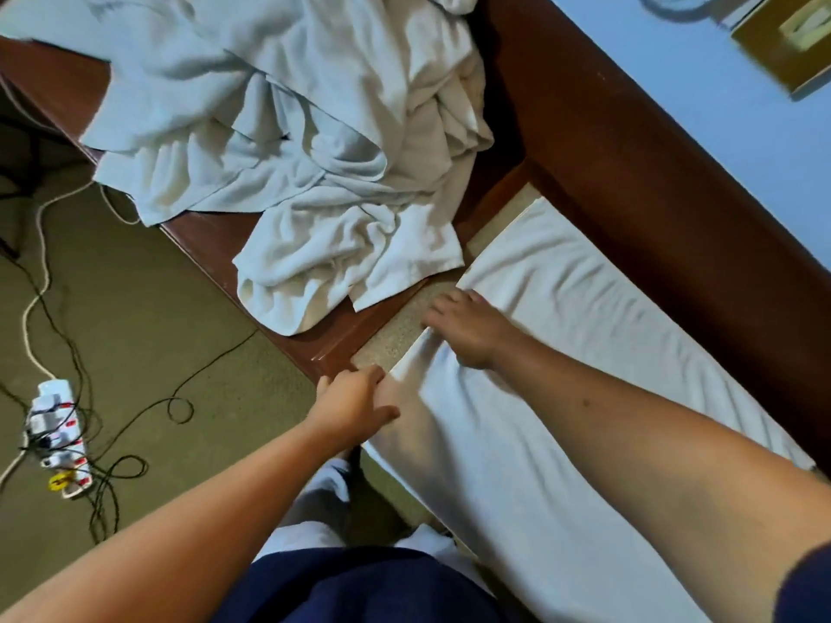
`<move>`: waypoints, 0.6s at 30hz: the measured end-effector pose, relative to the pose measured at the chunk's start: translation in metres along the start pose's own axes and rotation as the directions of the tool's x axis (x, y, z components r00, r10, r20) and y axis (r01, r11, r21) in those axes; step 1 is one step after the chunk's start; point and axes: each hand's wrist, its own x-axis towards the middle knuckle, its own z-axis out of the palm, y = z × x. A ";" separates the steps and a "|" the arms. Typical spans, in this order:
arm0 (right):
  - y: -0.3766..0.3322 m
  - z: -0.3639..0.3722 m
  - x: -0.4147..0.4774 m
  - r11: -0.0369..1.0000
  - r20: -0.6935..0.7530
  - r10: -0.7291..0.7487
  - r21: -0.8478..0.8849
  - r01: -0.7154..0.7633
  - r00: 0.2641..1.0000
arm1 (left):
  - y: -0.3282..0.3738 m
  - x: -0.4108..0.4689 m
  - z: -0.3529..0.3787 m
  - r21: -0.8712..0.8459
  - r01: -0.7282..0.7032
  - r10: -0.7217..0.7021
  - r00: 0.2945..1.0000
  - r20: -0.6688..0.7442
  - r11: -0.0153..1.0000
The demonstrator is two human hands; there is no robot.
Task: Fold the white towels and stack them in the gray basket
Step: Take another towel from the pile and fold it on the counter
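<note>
1. The fingers of the left hand are curled at the near corner of the spread towel. The thumb reaches out below them, and a fold of cloth is pinched between thumb and fingers. Blur softens the fingertips.
2. The fingers of the right hand, just beyond the left ones, are bent down close together over the towel's short end and grip its edge. Creases fan out from under the palm. The fingertips themselves are blurred and partly sunk in the cloth.
3. From both sets of fingers the spread towel runs back along the person's right side as a long white strip. It lies on the speckled part of the tabletop. The right forearm hides part of it, and the bottom of the frame cuts off its other end.
4. Beyond the fingers lies a crumpled pile of towels on the red-brown wood, one corner nearly reaching the right fingertips. The layers overlap, so their number cannot be counted, and the top of the pile is cut off.
5. Well to the left of the left fingers, down on the floor, a white power strip sits among tangled black cables.
6. Far beyond the right fingers, a tan box is cut by the frame edge and too blurred to make out.
7. Behind the fingers, a dark blue garment fills the lower edge.
</note>
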 end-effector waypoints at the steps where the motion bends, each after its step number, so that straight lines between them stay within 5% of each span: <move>1: 0.011 -0.007 0.000 0.997 0.032 0.009 -0.078 -0.007 0.999 | -0.002 -0.004 0.002 0.039 -0.024 0.024 1.000 -0.002 0.999; 4: 0.048 -0.020 -0.002 0.943 0.093 0.066 -0.333 -0.031 0.993 | -0.010 -0.024 0.013 0.105 -0.060 0.057 0.998 0.024 0.993; 10: 0.119 -0.017 -0.056 0.824 0.016 0.159 -0.553 -0.124 0.987 | -0.006 -0.073 0.044 0.165 -0.171 0.160 0.984 0.078 0.971; 16: 0.162 0.026 -0.150 0.832 -0.123 -0.002 -0.551 -0.066 0.992 | 0.036 -0.126 0.097 0.006 -0.237 0.235 0.963 0.130 0.971; 18: 0.185 0.044 -0.186 0.852 -0.125 0.052 -0.512 -0.110 0.991 | 0.055 -0.142 0.125 0.000 -0.284 0.283 0.953 0.110 0.959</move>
